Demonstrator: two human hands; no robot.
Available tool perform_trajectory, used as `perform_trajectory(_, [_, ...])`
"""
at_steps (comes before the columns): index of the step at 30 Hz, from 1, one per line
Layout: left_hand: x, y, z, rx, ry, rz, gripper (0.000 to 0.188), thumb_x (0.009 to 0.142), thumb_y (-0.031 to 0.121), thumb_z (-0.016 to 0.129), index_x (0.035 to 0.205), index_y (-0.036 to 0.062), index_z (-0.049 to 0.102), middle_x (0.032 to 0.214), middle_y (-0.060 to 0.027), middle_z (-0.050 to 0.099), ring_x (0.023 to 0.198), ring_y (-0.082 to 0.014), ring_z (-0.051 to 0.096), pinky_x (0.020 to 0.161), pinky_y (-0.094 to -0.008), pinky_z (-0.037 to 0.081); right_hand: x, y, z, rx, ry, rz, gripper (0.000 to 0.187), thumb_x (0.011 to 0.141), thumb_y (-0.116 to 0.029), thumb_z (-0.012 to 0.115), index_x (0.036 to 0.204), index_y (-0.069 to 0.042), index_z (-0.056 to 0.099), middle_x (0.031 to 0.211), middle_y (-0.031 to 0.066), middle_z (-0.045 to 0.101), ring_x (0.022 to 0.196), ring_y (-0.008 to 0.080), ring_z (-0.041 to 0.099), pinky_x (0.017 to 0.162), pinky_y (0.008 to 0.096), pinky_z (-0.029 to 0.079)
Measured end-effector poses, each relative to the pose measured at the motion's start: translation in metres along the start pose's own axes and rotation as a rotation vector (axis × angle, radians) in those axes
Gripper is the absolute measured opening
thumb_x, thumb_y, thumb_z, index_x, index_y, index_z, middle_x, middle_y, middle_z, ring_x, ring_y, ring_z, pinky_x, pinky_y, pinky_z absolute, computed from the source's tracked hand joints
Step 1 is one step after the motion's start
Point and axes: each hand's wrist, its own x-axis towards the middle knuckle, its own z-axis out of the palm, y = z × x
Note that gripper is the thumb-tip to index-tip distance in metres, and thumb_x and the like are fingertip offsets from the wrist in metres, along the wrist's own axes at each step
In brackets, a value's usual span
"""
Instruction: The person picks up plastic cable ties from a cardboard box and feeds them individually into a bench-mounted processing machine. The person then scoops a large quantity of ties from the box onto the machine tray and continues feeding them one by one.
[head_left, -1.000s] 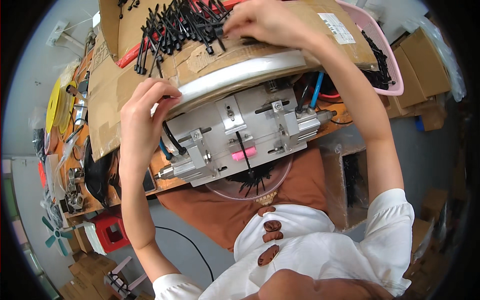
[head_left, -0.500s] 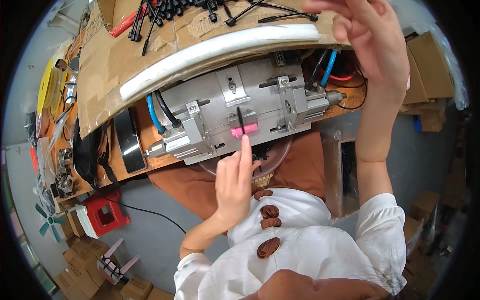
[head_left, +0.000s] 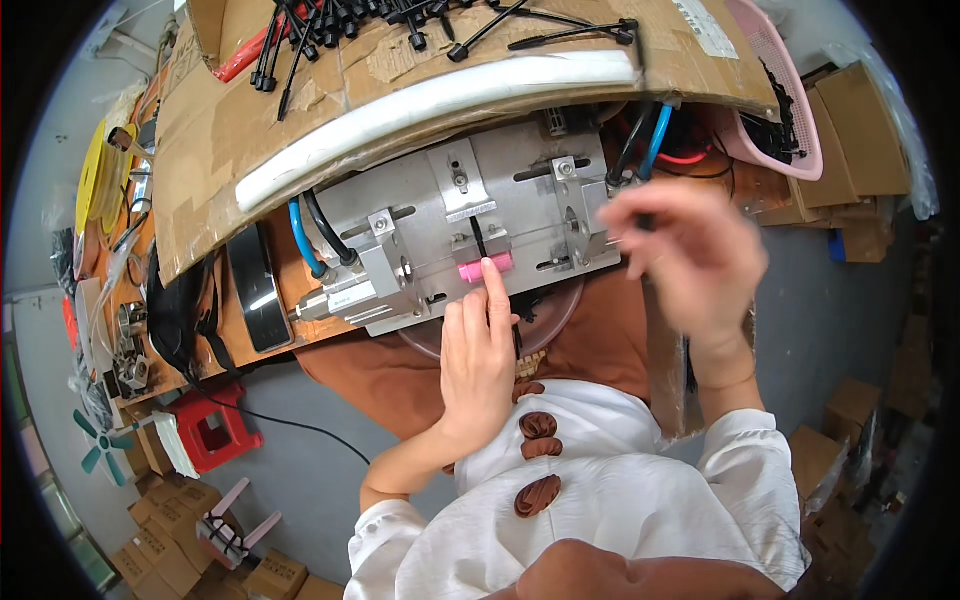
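Note:
The index finger of my left hand is stretched out, its tip on a pink block at the middle of a metal fixture. A thin black rod stands against the block and reaches up toward the fixture's centre bracket. The other left fingers lie together, bent a little. My right hand, smeared by motion, is right of the fixture. A small black piece shows between its fingertips; its full shape is hidden.
Black rods with knobbed heads lie on the cardboard above a white foam strip. A clear bowl sits below the fixture. At the right stands a pink basket of black parts; a phone lies left.
My right hand has come down from over the cardboard toward the fixture's right end, with a small black piece in its fingers. My left index finger has moved slightly up onto the pink block.

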Motion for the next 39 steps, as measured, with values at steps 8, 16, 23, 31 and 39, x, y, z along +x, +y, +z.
perform_trajectory(8, [0.178, -0.039, -0.058, -0.019, 0.43, 0.361, 0.018, 0.085, -0.003, 0.055, 0.102, 0.0046, 0.059, 0.083, -0.0123, 0.055, 0.078, -0.0289, 0.053, 0.074, -0.0372, 0.043, -0.07, 0.038, 0.065, -0.387, -0.233, -0.142, 0.067, 0.07, 0.0, 0.072, 0.132, 0.004, 0.048, 0.063, 0.0064, 0.055, 0.052, 0.0186, 0.053, 0.049, 0.0326, 0.044])
perform_trajectory(16, [0.226, -0.035, -0.067, -0.205, -0.184, 0.26, 0.013, 0.082, -0.002, 0.057, 0.095, 0.0006, 0.056, 0.086, -0.0156, 0.056, 0.083, -0.0302, 0.053, 0.077, -0.0371, 0.044, -0.064, 0.044, 0.076, -0.368, -0.222, -0.109, 0.066, 0.072, -0.006, 0.074, 0.133, -0.001, 0.049, 0.059, 0.0052, 0.049, 0.051, 0.0181, 0.053, 0.046, 0.0319, 0.042])
perform_trajectory(23, [0.168, -0.071, -0.102, -0.138, -0.107, 0.338, 0.021, 0.082, -0.004, 0.059, 0.102, 0.0028, 0.057, 0.086, -0.0096, 0.059, 0.076, -0.0191, 0.057, 0.073, -0.0281, 0.046, 0.013, 0.027, 0.002, -0.671, -0.172, -0.367, 0.032, 0.073, 0.001, 0.064, 0.105, -0.001, 0.066, 0.081, 0.0102, 0.067, 0.064, 0.0226, 0.063, 0.056, 0.0308, 0.052])
perform_trajectory(31, [0.029, -0.025, -0.047, -0.066, 0.12, 0.116, 0.077, 0.064, -0.01, 0.073, 0.136, -0.0015, 0.046, 0.09, -0.0094, 0.055, 0.083, -0.0232, 0.051, 0.074, -0.0344, 0.043, 0.148, 0.042, -0.064, -1.012, -0.081, -0.47, 0.018, 0.091, -0.009, 0.057, 0.103, 0.002, 0.063, 0.088, 0.0152, 0.068, 0.069, 0.0215, 0.066, 0.053, 0.0226, 0.049])
perform_trajectory(39, [-0.003, 0.001, 0.003, 0.081, 0.018, 0.066, 0.056, 0.08, 0.007, 0.066, 0.131, -0.0065, 0.048, 0.09, -0.007, 0.051, 0.08, -0.0204, 0.05, 0.071, -0.0303, 0.044, 0.142, 0.027, -0.063, -0.077, 0.1, 0.069, 0.018, 0.093, -0.012, 0.058, 0.105, 0.0, 0.063, 0.076, 0.0034, 0.063, 0.064, 0.0106, 0.058, 0.047, 0.0171, 0.042])
